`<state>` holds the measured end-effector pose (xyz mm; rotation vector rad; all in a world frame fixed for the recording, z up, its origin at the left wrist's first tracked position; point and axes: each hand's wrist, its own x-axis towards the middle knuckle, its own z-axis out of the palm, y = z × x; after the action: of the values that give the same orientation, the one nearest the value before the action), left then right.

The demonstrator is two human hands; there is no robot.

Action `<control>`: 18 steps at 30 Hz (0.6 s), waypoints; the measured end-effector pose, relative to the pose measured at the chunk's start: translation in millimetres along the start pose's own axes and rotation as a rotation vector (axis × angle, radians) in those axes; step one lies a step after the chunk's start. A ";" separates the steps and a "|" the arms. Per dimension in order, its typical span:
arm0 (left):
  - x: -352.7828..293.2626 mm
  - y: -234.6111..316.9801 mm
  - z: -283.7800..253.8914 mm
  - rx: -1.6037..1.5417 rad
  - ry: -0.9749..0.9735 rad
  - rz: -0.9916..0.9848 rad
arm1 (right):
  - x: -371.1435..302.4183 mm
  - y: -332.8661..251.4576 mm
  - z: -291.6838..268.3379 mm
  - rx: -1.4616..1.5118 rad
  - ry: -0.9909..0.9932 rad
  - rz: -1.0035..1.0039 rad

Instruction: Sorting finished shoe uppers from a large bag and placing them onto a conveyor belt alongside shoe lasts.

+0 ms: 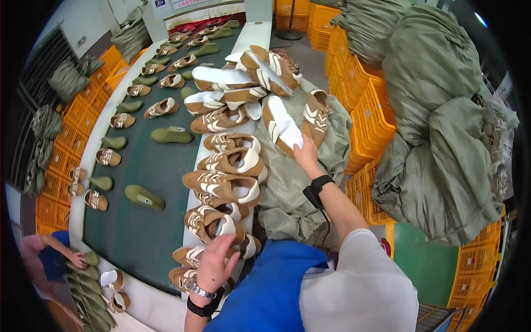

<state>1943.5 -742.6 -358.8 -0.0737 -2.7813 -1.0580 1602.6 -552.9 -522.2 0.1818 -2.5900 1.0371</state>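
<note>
My right hand [307, 154] is closed on the near end of a brown sneaker [269, 123] with white stripes; its flat white underside faces up. Just beyond that hand, another brown sneaker [316, 117] lies laces up on a grey-green cloth sack [293, 188]. My left hand [215, 264] hovers at the near end of the shoe row, thumb and fingers apart, close to a laced brown sneaker [213, 223]. Whether its fingertips touch that shoe is hard to tell. Several similar shoes stand side by side along the white table edge [191, 205].
A pile of shoes [243, 83] rises at the row's far end. Green shoe lasts [172, 134] and more sneakers sit on the dark green conveyor belt [127, 221]. Orange crates [368, 119] and large sacks [431, 66] stand right. A co-worker's hand [77, 259] rests on lasts, lower left.
</note>
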 end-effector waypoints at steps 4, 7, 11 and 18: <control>12.3 5.1 12.3 0.048 -0.096 0.008 | 11.2 -15.6 14.2 0.026 -0.123 0.426; 18.4 14.5 10.9 0.064 -0.129 -0.023 | 22.9 -29.4 14.4 -0.050 -0.095 0.127; 18.7 21.3 8.8 0.048 -0.161 -0.022 | 55.9 -32.0 11.8 -0.245 -0.275 0.214; 29.7 7.8 -32.1 0.085 0.294 -0.110 | 35.8 -72.7 -19.3 0.244 -0.269 -0.274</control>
<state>1919.4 -758.5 -325.0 0.2294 -2.5816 -0.8904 1592.1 -591.9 -449.3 0.7615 -2.5577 1.2940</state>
